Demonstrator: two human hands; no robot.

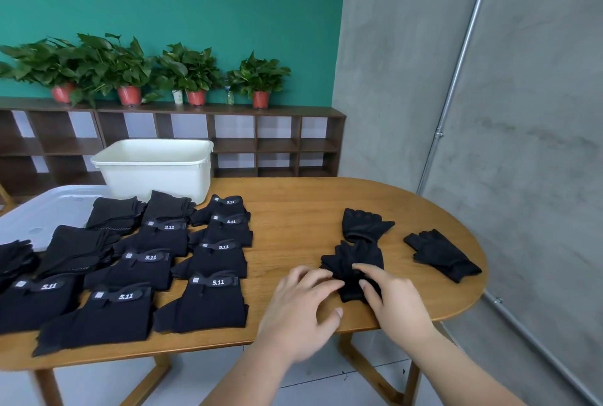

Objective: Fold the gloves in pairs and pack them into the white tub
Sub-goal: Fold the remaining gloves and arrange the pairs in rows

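Gloves (208,301) with labelled cuffs are laid flat in rows at the left of the table (293,206), presumably staged for pairing. The tub (156,173) is set just behind them, within reach; its inside is hidden. The left hand (301,306) is spread, with its fingertips steadying the left edge of a crumpled glove (355,258). The right hand (396,299) is laid on the cuff with index finger and thumb; whether fabric is pinched cannot be told. Two loose gloves (440,257) are left beyond and farther right, apparently awaiting folding.
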